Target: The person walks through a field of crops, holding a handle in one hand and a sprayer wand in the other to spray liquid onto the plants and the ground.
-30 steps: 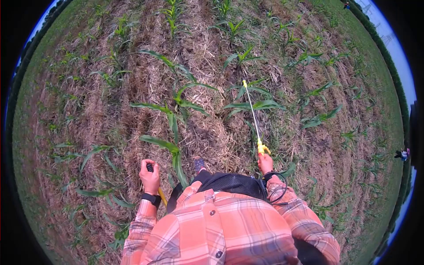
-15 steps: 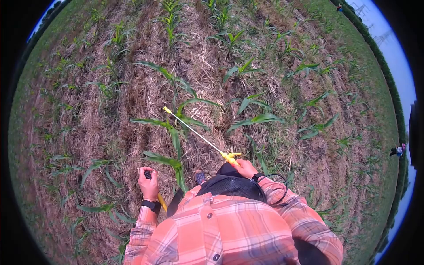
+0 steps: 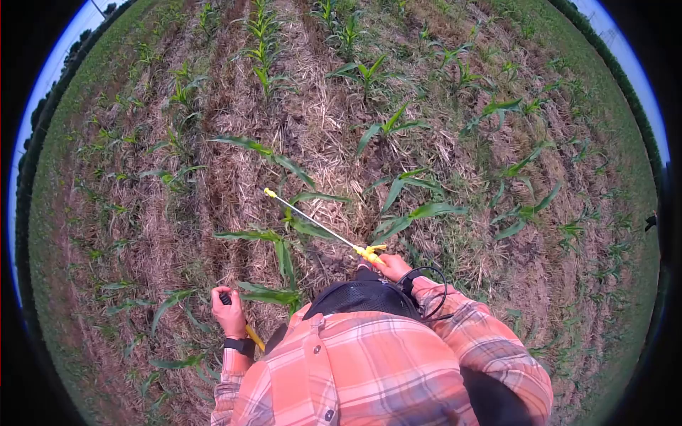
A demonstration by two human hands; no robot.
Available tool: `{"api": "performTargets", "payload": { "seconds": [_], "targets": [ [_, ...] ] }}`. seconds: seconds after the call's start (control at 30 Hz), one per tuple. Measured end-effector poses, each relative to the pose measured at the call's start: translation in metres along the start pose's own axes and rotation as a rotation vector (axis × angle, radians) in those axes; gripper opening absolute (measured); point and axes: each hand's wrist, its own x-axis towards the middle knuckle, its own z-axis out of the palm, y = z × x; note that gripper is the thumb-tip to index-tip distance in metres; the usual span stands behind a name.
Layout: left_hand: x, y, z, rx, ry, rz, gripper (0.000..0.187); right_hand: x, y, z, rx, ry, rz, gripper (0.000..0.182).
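Note:
My right hand [image 3: 393,268] is closed around the yellow handle of a sprayer wand [image 3: 312,221]. Its thin, pale tube points forward and left to a yellow nozzle [image 3: 270,192] among the young corn leaves. No spray can be made out at the tip. From near my right wrist a black hose [image 3: 445,291] loops outward. At my left side, my left hand [image 3: 229,317] is wrapped round the black grip of a pump lever [image 3: 225,298]. A yellow bar [image 3: 254,338] of that lever shows between my wrist and my shirt.
Rows of young corn plants [image 3: 261,53] run ahead over dry straw and soil [image 3: 320,121]. Broad corn leaves [image 3: 273,295] spread close to my left hand, and another corn plant [image 3: 419,211] stands ahead of my right. Trees line the field's far edge.
The nearby corn plants sit lower in view as I move forward. My left hand has shifted slightly outward and down with the lever; the wand stays pointed forward-left, its tip a little lower.

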Motion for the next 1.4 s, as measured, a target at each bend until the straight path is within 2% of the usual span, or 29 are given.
{"api": "performTargets", "payload": {
  "seconds": [0.03, 0.1, 0.23, 0.3, 0.33, 0.43, 0.5, 0.6, 0.63, 0.77, 0.83, 0.9, 0.97, 1.07, 1.17, 1.3, 1.4],
  "targets": [
    [0.008, 0.005, 0.008, 0.005, -0.013, 0.011, 0.01, 0.006, 0.007, -0.009, -0.003, 0.052, -0.044, 0.03],
    [0.024, 0.015, 0.025, 0.011, -0.008, 0.048, 0.01, 0.017, 0.025, -0.024, 0.057, 0.092, 0.066, 0.031],
    [0.047, 0.047, 0.051, 0.051, -0.061, 0.029, 0.011, 0.029, 0.053, -0.051, 0.056, 0.236, 0.129, 0.03],
    [0.057, 0.062, 0.066, 0.049, -0.069, 0.095, 0.01, 0.033, 0.062, -0.066, 0.121, 0.317, 0.153, 0.028],
    [0.062, 0.067, 0.072, 0.051, -0.073, 0.098, 0.01, 0.035, 0.063, -0.075, 0.285, 0.277, 0.256, 0.025],
    [0.073, 0.08, 0.094, 0.041, -0.106, 0.081, 0.01, 0.039, 0.072, -0.098, 0.42, 0.343, 0.283, 0.022],
    [0.082, 0.09, 0.106, 0.02, -0.101, 0.166, 0.01, 0.05, 0.092, -0.103, 0.529, 0.415, 0.248, 0.021],
    [0.088, 0.103, 0.118, 0.002, -0.101, 0.137, 0.011, 0.06, 0.104, -0.123, 0.783, 0.478, 0.379, 0.019],
    [0.089, 0.106, 0.121, -0.029, -0.093, 0.132, 0.011, 0.064, 0.108, -0.131, 0.817, 0.491, 0.351, 0.021],
    [0.101, 0.112, 0.123, -0.003, -0.102, 0.092, 0.011, 0.071, 0.101, -0.165, 0.865, 0.56, 0.445, 0.023],
    [0.107, 0.113, 0.128, 0.02, -0.081, 0.121, 0.011, 0.08, 0.109, -0.173, 0.866, 0.62, 0.385, 0.024],
    [0.115, 0.113, 0.134, 0.049, -0.061, 0.144, 0.011, 0.088, 0.114, -0.18, 0.881, 0.65, 0.41, 0.024],
    [0.127, 0.111, 0.141, 0.012, -0.136, 0.082, 0.012, 0.096, 0.113, -0.185, 0.859, 0.695, 0.403, 0.025],
    [0.15, 0.116, 0.159, -0.033, -0.157, 0.09, 0.011, 0.107, 0.101, -0.191, 0.871, 0.703, 0.43, 0.026],
    [0.186, 0.116, 0.181, -0.043, -0.182, 0.112, 0.01, 0.126, 0.084, -0.191, 0.826, 0.679, 0.418, 0.029],
    [0.236, 0.104, 0.197, -0.033, -0.154, 0.163, 0.011, 0.169, 0.052, -0.185, 0.691, 0.585, 0.506, 0.026],
    [0.267, 0.107, 0.19, -0.106, -0.17, 0.058, 0.011, 0.204, 0.015, -0.182, 0.633, 0.494, 0.448, 0.024]
  ]
}}
